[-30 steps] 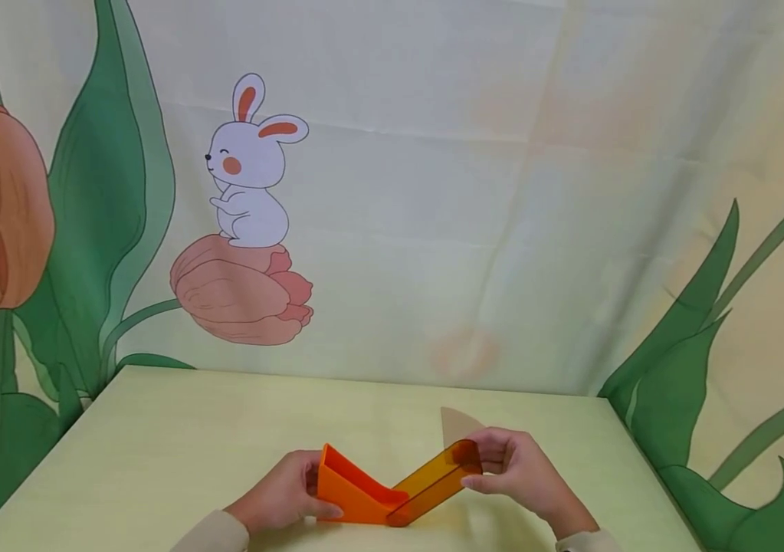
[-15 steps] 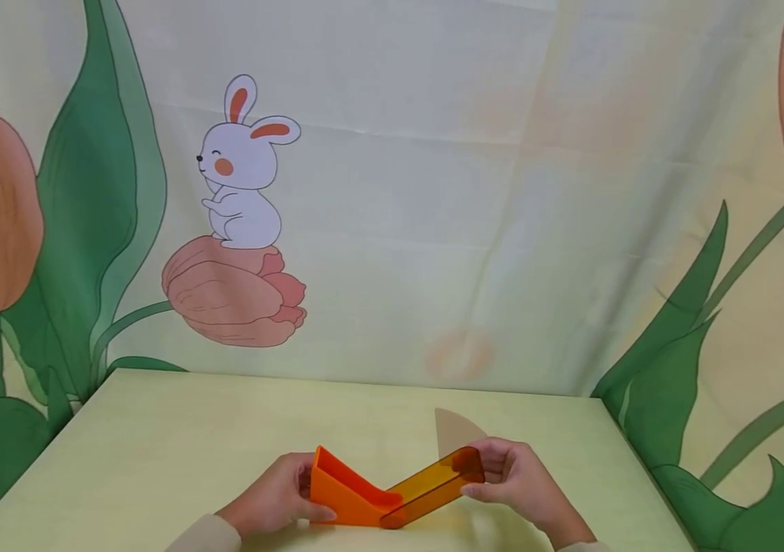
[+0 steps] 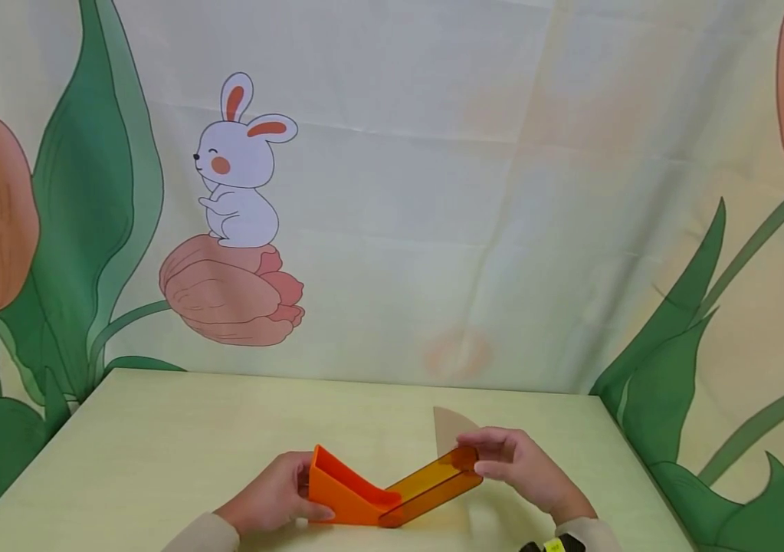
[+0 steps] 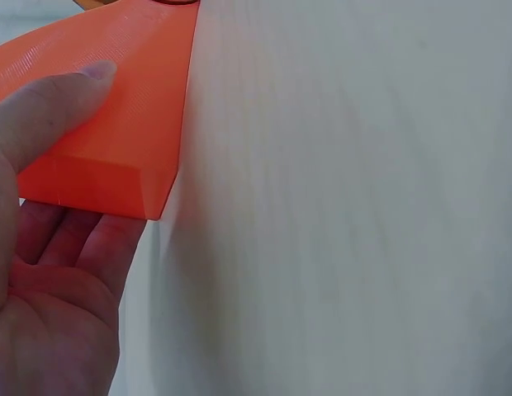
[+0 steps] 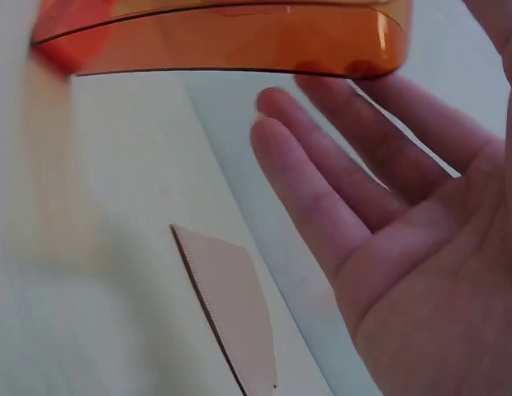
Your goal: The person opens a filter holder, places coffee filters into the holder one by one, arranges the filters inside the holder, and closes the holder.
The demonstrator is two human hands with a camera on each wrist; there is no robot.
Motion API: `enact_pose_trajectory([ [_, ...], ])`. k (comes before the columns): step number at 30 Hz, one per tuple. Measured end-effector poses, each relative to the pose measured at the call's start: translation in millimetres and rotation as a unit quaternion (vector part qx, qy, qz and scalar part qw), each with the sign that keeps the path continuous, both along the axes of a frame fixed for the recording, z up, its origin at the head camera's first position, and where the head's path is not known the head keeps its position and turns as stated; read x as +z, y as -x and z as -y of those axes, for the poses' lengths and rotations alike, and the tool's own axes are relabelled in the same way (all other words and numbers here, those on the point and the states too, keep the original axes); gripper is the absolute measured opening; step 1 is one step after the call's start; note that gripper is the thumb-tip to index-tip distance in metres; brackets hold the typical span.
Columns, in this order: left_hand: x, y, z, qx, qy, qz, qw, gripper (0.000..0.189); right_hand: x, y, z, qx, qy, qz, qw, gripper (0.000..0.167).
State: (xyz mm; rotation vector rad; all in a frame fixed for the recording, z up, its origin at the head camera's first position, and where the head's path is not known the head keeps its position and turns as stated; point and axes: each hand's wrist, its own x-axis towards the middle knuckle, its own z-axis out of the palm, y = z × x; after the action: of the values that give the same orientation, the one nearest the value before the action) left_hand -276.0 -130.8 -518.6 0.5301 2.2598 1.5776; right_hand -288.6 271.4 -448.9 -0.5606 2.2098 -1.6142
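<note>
An orange wedge-shaped box (image 3: 346, 491) sits tilted open on the table, its translucent amber lid (image 3: 433, 491) hinged at the low end and slanting up to the right. My left hand (image 3: 277, 491) grips the box's tall end. In the left wrist view the thumb (image 4: 62, 103) lies along one side of the box (image 4: 116, 107), with fingers beneath the opposite side. My right hand (image 3: 519, 468) is beside the lid's raised end, thumb and fingers spread apart. Its loosely straight fingers (image 5: 314, 181) are right at the lid's edge (image 5: 239, 37) in the right wrist view.
A flat, tan fan-shaped piece (image 3: 452, 429) lies on the pale table (image 3: 226, 414) behind the lid, with small marks along one edge. A printed curtain (image 3: 392, 192) with tulips and a rabbit hangs at the table's back.
The right hand's thumb and fingers have come away from pinching the lid's end. The lid dipped slightly. The left hand keeps its hold on the box; the head view has shifted a little.
</note>
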Motion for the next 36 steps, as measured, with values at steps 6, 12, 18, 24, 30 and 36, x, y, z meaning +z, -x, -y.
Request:
enact_pose_trajectory([
  [6,1.7,-1.4,0.3,-0.003,-0.003,0.0,1.0,0.049,-7.9,30.5,3.3,-0.114,-0.027,-0.029,0.9927,0.04],
  [12,3.0,-1.6,1.4,-0.005,-0.009,0.005,0.9999,0.048,-26.0,60.3,13.9,-0.219,-0.148,-0.115,0.9578,0.02],
  [18,2.9,-0.9,1.6,-0.003,-0.005,0.001,1.0,0.049,-35.3,76.1,22.8,-0.259,-0.219,-0.115,0.9337,0.022],
  [24,2.2,-1.3,2.7,0.0,-0.003,0.001,1.0,0.049,-49.3,93.0,24.3,-0.235,-0.258,-0.091,0.9328,0.027],
  [30,0.8,-0.6,2.2,-0.003,-0.004,0.002,1.0,0.049,-56.4,103.0,26.1,-0.24,-0.273,-0.077,0.9285,0.039],
  [36,0.0,0.3,0.2,-0.006,-0.006,0.005,1.0,0.048,-59.4,107.4,28.0,-0.25,-0.279,-0.062,0.9251,0.049],
])
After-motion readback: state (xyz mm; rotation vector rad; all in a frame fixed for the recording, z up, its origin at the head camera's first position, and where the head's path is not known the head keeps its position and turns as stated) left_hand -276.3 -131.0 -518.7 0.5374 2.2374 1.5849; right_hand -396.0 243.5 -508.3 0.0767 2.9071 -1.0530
